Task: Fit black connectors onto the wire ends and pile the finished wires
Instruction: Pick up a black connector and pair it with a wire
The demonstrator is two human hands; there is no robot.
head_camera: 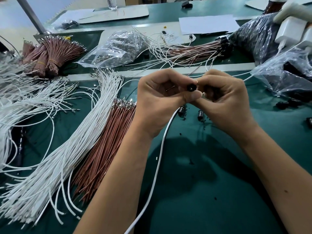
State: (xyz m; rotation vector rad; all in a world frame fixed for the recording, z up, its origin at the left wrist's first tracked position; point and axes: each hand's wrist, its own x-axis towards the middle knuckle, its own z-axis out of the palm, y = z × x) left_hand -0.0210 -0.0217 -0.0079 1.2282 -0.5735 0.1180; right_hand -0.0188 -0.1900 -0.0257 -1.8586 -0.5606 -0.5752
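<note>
Black connector (191, 86) sits pinched in the curled left hand (157, 102) above the green bench (194, 183), the right hand (226, 98) pinching a white wire (157, 168) at it; a skewed push could bend the terminal

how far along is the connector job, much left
Done: a pile of finished wires with black ends lies at the back. In hand: both hands pinch a black connector, a white wire trailing below. Left: big bundles of white wires and brown wires.
</note>
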